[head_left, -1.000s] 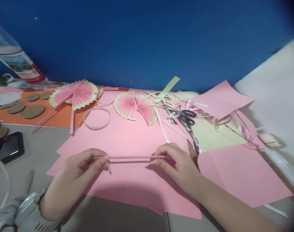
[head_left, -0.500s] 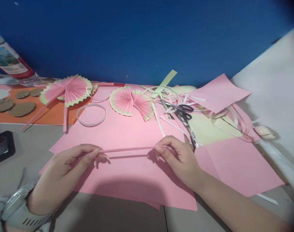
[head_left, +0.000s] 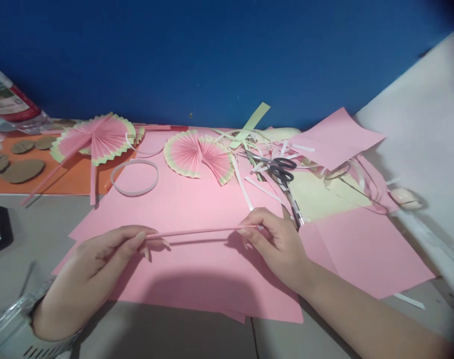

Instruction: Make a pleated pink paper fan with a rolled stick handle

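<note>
A narrow folded pink paper strip (head_left: 197, 233) stretches level between my hands, just above a large pink paper sheet (head_left: 182, 279) where its shadow falls. My left hand (head_left: 109, 259) pinches the strip's left end between thumb and forefinger, the other fingers curled below. At the other end my right hand (head_left: 275, 244) pinches it in the same way. Beyond the strip lie a pleated pink fan with green edge (head_left: 199, 154) and a white ring (head_left: 134, 178). Another pleated fan with pink sticks (head_left: 94, 137) rests further left.
Black-handled scissors (head_left: 282, 169) lie among paper scraps behind my right hand. Folded pink paper (head_left: 372, 252) is on the right. Cardboard discs (head_left: 23, 171) sit on orange paper (head_left: 73, 182) at left, near a tilted bottle (head_left: 15, 102). A blue wall (head_left: 212, 60) stands behind.
My left hand has shifted slightly left along the strip's end, and the strip looks flatter together. My right hand stays nearly still. The whole view has turned a little.
</note>
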`<state>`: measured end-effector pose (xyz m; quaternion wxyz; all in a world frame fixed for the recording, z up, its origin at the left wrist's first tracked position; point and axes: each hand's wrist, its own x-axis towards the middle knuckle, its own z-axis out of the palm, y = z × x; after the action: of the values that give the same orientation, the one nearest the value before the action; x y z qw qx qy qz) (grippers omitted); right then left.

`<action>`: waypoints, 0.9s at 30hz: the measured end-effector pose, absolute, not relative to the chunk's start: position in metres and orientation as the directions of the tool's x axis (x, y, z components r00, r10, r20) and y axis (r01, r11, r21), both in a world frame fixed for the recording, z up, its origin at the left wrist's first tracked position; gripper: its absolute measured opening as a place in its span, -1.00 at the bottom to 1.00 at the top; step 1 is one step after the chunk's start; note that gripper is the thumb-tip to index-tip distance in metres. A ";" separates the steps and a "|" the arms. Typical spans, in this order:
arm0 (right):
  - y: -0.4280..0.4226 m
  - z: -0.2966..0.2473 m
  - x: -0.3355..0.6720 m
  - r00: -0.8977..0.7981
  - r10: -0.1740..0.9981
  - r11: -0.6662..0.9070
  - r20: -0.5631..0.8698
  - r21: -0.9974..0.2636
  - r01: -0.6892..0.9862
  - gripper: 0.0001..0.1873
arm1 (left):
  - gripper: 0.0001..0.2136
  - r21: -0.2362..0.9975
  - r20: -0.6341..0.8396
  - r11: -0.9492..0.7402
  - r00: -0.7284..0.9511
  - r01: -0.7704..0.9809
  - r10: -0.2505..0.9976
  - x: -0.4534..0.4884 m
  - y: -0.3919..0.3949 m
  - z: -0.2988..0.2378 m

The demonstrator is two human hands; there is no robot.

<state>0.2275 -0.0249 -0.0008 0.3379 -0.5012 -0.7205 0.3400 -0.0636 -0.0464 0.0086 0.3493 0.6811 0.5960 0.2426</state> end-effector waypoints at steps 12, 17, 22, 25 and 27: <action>-0.021 -0.002 0.226 -0.311 0.913 0.376 0.264 -0.839 0.393 -0.81 | -0.78 0.739 -0.082 0.020 0.061 0.673 0.995 -0.065 -0.048 0.008; -0.021 -0.002 0.226 -0.301 0.924 0.344 0.235 -0.855 0.389 -0.80 | -0.76 0.797 -0.154 0.109 0.026 0.595 0.988 -0.063 -0.045 0.009; -0.021 0.000 0.226 -0.312 0.934 0.305 0.177 -0.850 0.430 -0.78 | -0.69 0.829 -0.192 0.149 0.026 0.539 0.981 -0.066 -0.042 0.011; -0.020 0.001 0.226 -0.386 0.911 0.326 0.144 -0.825 0.462 -0.76 | -0.70 0.851 -0.182 0.169 -0.022 0.498 0.983 -0.068 -0.041 0.009; -0.020 0.002 0.227 -0.434 0.893 0.341 0.121 -0.812 0.474 -0.75 | -0.72 0.876 -0.170 0.178 -0.059 0.449 0.984 -0.069 -0.041 0.006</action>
<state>0.2266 -0.0199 0.0018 0.2894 -0.4462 -0.7658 0.3614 -0.0691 -0.0409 0.0063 0.4084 0.5511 0.6499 0.3273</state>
